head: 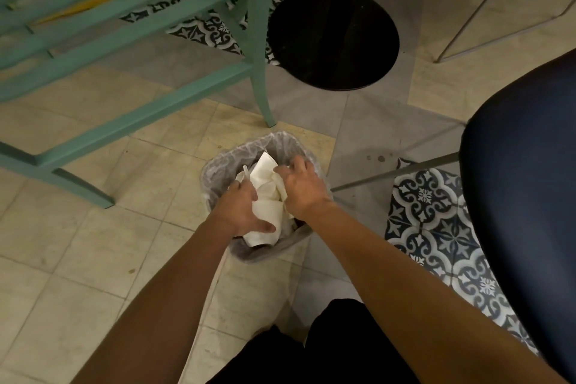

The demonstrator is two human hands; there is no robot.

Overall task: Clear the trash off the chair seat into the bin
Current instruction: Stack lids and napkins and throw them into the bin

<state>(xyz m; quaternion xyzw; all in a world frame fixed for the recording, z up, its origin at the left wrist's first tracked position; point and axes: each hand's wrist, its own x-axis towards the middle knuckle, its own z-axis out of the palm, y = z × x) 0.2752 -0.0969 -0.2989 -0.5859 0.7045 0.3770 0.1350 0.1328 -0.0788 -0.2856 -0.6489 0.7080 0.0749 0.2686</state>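
A small bin (pixel 218 165) lined with a clear plastic bag stands on the tiled floor straight below me. Both my hands are over its mouth. My left hand (pixel 238 210) grips a white paper cup (pixel 265 227) and a thin white straw-like piece (pixel 246 173). My right hand (pixel 299 188) is closed on crumpled white paper napkins (pixel 265 176) that sit between the two hands, partly inside the bin. The dark blue padded chair seat (pixel 523 196) lies to the right; the part in view carries no trash.
A teal wooden chair frame (pixel 258 56) stands to the upper left, one leg just behind the bin. A black round table base (pixel 333 37) with its post sits behind. Thin metal chair legs (pixel 396 171) cross the floor at right. My dark trousers fill the bottom.
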